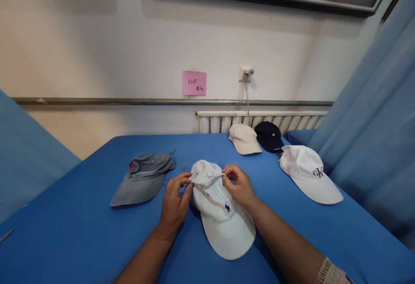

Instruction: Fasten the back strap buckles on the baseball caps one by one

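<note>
A white baseball cap (223, 228) with a small dark blue horse-rider emblem lies in front of me, its brim toward me. My left hand (177, 202) pinches the crown fabric on the left side, thumb and fingers closed. On the opposite side my right hand (238, 184) pinches the crown as well. Between the two hands the top of the crown is drawn into a raised fold. Left of my left hand rests a grey-blue cap (142, 178) with a red patch, its crown partly collapsed.
A white cap with black letters (304, 173) sits at the right of the blue-covered table (81, 236). Behind are a cream cap (244, 139) and a navy cap (269, 136), near a radiator (282, 122). Blue curtains (372, 102) hang at both sides. A thin stick (6, 235) lies far left.
</note>
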The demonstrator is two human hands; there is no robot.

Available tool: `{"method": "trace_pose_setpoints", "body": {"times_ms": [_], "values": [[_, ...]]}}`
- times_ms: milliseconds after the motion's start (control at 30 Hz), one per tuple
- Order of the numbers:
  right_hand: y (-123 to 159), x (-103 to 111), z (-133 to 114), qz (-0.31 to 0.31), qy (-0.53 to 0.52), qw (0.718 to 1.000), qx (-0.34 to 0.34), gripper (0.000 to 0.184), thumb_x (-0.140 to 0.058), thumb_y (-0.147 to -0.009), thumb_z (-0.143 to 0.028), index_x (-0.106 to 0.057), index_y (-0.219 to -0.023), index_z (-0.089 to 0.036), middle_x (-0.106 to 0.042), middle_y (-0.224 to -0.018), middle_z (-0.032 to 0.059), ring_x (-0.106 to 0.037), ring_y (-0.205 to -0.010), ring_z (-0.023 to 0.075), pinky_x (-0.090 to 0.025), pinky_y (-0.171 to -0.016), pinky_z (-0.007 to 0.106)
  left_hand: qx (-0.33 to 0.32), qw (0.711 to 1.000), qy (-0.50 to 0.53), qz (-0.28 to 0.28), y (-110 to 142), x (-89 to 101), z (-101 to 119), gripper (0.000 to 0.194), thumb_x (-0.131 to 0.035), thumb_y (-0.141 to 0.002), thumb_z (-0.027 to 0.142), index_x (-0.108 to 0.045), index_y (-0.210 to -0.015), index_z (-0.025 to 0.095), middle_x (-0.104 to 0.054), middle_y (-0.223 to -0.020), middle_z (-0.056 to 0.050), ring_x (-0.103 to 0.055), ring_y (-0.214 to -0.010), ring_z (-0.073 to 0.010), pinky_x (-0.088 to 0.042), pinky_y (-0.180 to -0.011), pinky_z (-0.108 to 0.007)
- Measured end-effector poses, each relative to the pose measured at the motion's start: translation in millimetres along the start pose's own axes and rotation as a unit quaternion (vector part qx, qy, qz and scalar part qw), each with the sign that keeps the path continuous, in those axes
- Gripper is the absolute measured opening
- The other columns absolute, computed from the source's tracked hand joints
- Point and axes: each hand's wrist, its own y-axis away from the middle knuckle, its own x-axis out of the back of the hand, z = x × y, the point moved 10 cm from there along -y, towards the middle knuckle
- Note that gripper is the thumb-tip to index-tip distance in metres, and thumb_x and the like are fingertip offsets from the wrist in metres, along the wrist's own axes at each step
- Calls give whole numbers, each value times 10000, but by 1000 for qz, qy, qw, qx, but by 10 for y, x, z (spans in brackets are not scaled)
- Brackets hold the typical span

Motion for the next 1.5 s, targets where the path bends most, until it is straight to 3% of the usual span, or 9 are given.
{"method": "trace_pose_setpoints", "body": {"times_ms": [133, 300, 467, 633, 900, 1133, 1233, 1400, 1500], "values": [[214, -40, 136, -2, -80, 994, -80, 126, -615, -786, -309, -546, -813, -207, -596, -779, 10, -518, -636, 128, -445, -599, 249, 56, 997, 53, -6, 2, -59, 11, 162, -537, -876, 348, -603, -850, 202, -681, -1059, -79, -627, -920, -207, -501, -779, -325], [296, -26, 332, 38, -158, 977, -137, 228, -665, -754, -378, -515, -739, -207, -648, -922, 43, -589, -823, 173, -472, -757, 292, 82, 984, 116, -110, 55, -334, 82, 204, -538, -868, 347, -638, -792, 186, -706, -1019, -67, -644, -804, -173, -493, -707, -276], [334, -192, 425, -16, -265, 947, -182, 249, -715, -708, -354, -514, -714, -208, -690, -1052, 65, -621, -969, 218, -467, -854, 341, 166, 951, 183, -184, 147, -668, -92, 350, -549, -829, 309, -632, -1142, 176, -713, -961, -53, -617, -586, -133, -497, -583, -263], [400, -365, 392, -73, -276, 936, -206, 271, -731, -688, -377, -521, -735, -213, -686, -1102, 65, -639, -914, 212, -483, -828, 341, 86, 963, 117, -227, 69, -820, -12, 282, -579, -773, 216, -698, -1028, 197, -668, -881, -28, -570, -610, -127, -460, -590, -242], [280, -173, 194, -12, -131, 987, -90, 173, -646, -780, -321, -528, -739, -201, -652, -969, 67, -592, -811, 170, -476, -726, 290, 16, 978, -11, -209, -1, -729, 62, 178, -506, -824, 193, -684, -839, 202, -656, -791, -39, -601, -715, -177, -442, -654, -270], [298, 95, -339, 3, 78, 994, 75, 28, -598, -807, -211, -597, -780, -221, -646, -869, 52, -552, -692, 160, -457, -653, 299, 7, 995, -20, -101, -143, -314, 109, 188, -494, -861, 255, -671, -880, 193, -679, -899, -60, -623, -867, -203, -473, -800, -311], [280, 36, -287, -41, 38, 997, 49, 96, -573, -858, -273, -646, -821, -224, -672, -888, 62, -596, -752, 183, -480, -690, 318, 47, 991, 55, -113, -91, -335, 17, 211, -502, -872, 303, -677, -908, 192, -695, -942, -60, -637, -884, -202, -494, -807, -305], [208, -136, 241, -80, -53, 992, -87, 206, -573, -854, -353, -718, -874, -208, -700, -906, 51, -641, -846, 195, -506, -771, 329, 194, 952, 194, -135, 114, -579, -193, 333, -539, -850, 456, -667, -973, 174, -724, -887, -43, -663, -777, -195, -527, -697, -286], [221, -318, 259, -148, -21, 987, -63, 178, -670, -767, -276, -724, -926, -217, -675, -909, 28, -623, -762, 167, -497, -695, 284, 254, 926, 242, -139, 217, -737, -192, 420, -556, -826, 538, -659, -971, 157, -723, -837, -44, -656, -699, -185, -520, -617, -273]]}}
